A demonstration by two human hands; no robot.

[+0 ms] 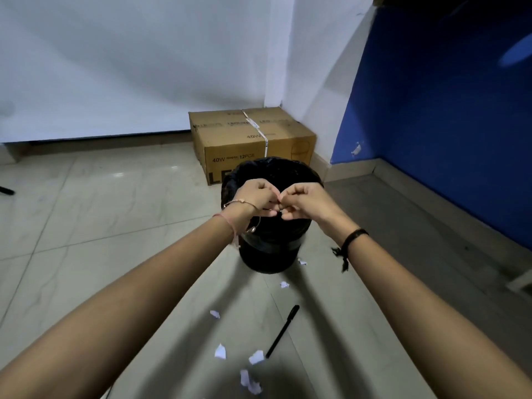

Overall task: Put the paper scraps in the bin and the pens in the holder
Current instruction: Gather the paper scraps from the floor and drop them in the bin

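A black bin (302, 168) lined with a black bag stands on the tiled floor. Both hands hover over its opening. My left hand (254, 197) and my right hand (305, 201) are curled into loose fists, and their fingertips touch each other. I cannot see anything inside them. A black pen (283, 331) lies on the floor in front of the bin. Several white paper scraps lie around it, among them one (220, 351) to the pen's left, one (256, 357) at its near tip and a crumpled one (250, 383) closest to me. No pen holder is in view.
A taped cardboard box (253, 139) sits right behind the bin in the corner. A white wall runs along the back and a blue wall (431, 125) along the right. A dark object (5, 190) pokes in at the left edge, a pale one (521, 280) at the right edge.
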